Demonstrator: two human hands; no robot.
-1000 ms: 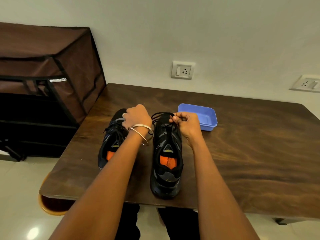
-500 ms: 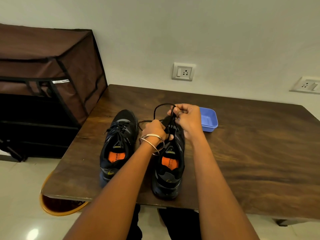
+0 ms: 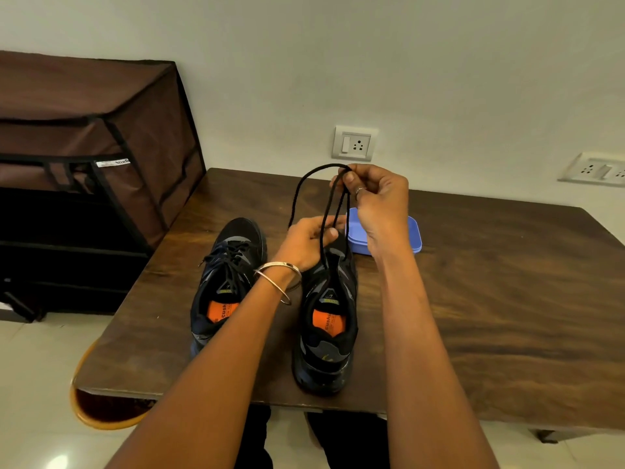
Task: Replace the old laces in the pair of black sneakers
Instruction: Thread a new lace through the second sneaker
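Two sneakers stand side by side on the tabletop (image 3: 507,316), near its front edge, heels toward the person. The left sneaker (image 3: 226,282) lies just beside the right sneaker (image 3: 329,330). A tub (image 3: 414,236) sits behind the right sneaker, partly hidden by the right hand (image 3: 378,201). That hand is raised above the right sneaker, with the left hand (image 3: 304,243) lower and to its left. A lace (image 3: 301,187) runs up from the right sneaker, past the left hand, to the right hand's grip. A cabinet (image 3: 101,147) stands left of the tabletop. A wall socket (image 3: 355,143) sits behind the tabletop, and a second socket (image 3: 595,169) sits farther right.
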